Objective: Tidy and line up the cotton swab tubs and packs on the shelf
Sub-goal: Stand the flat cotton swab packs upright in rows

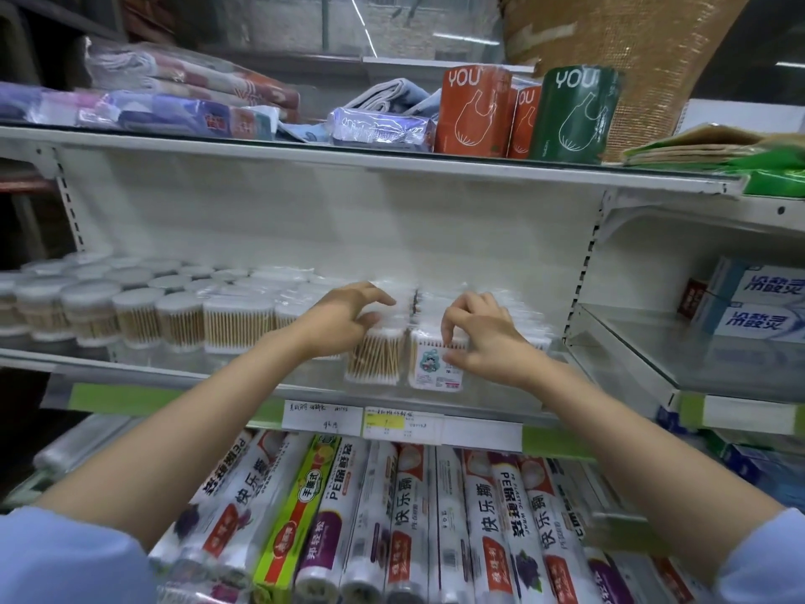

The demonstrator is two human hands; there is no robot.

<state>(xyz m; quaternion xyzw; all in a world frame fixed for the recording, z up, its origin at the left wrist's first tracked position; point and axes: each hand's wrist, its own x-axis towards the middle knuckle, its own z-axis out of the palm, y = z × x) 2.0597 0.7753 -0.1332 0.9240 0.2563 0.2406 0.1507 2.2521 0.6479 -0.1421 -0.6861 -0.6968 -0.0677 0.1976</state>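
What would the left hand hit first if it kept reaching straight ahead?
Probably the swab packs stacked just past the left hand's fingertips; beyond them, the shelf's back panel. Blur makes depth uncertain.

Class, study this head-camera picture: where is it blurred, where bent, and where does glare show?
Head view: motion blur smears both hands, left hand, right hand, and the swab packs; wide-angle bending curves the shelf edge; glare streaks the wrap rolls below.

Round clear tubs point(135, 316) of wooden-stemmed cotton swabs stand upright in rows along the left of the shelf point(183, 377). At its front middle stand a clear pack point(374, 357) and, touching it, a cartoon-labelled pack point(431, 364).
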